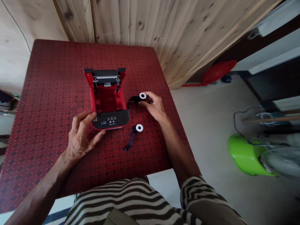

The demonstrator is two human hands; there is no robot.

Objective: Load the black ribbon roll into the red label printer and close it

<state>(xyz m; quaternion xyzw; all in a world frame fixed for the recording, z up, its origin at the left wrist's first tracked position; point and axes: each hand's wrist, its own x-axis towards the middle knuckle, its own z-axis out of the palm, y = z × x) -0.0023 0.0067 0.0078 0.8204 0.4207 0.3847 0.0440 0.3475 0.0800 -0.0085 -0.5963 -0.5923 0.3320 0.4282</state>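
A small red and black printer [108, 98] sits on the red patterned table [47, 93] with its lid swung open, its red paper bay bare. My left hand [81, 136] rests against the printer's front left corner, fingers curled round it. My right hand [154, 106] lies just right of the printer, fingers closed on a dark ribbon roll with a white core [142, 96]. A second dark roll with a white core [138, 128] lies on the table near the printer's front right corner, a loose strip trailing toward me.
A wooden plank wall rises behind the table. To the right, the floor holds a red round object [219, 71], a green plastic object [246, 156] and cables. My striped trousers [131, 200] fill the bottom edge.
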